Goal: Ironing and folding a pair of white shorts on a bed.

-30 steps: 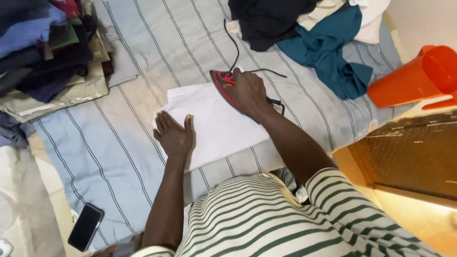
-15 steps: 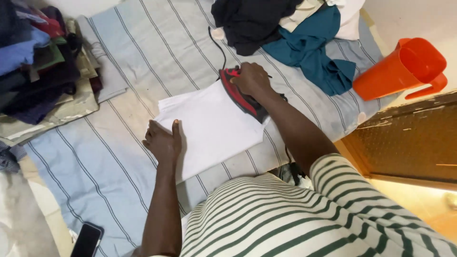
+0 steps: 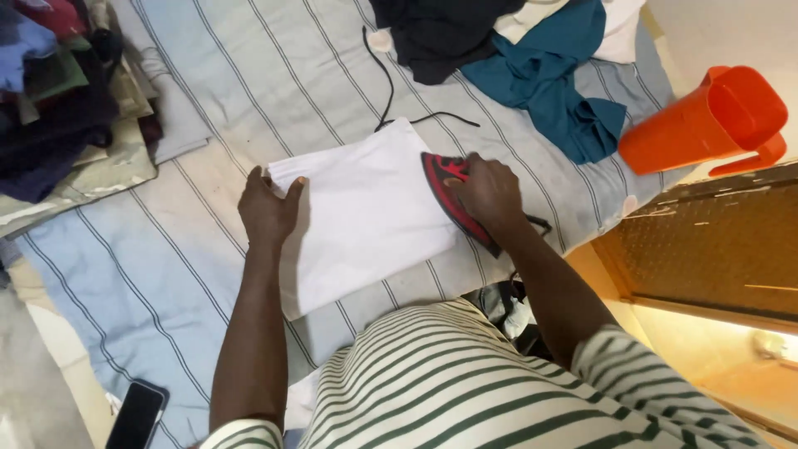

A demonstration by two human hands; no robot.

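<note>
A pile of folded clothes (image 3: 58, 91) sits at the far left on the striped sheet (image 3: 191, 274), with a phone (image 3: 135, 414) near the lower edge. The left hand (image 3: 268, 209) lies flat, fingers spread, pressing the left edge of the folded white cloth (image 3: 362, 212) in the middle of the sheet. The right hand (image 3: 490, 193) is wrapped around the handle of the red and black iron (image 3: 449, 187), which rests on the cloth's right edge. A teal garment (image 3: 549, 79) and an orange jug (image 3: 706, 120) lie further right.
</note>
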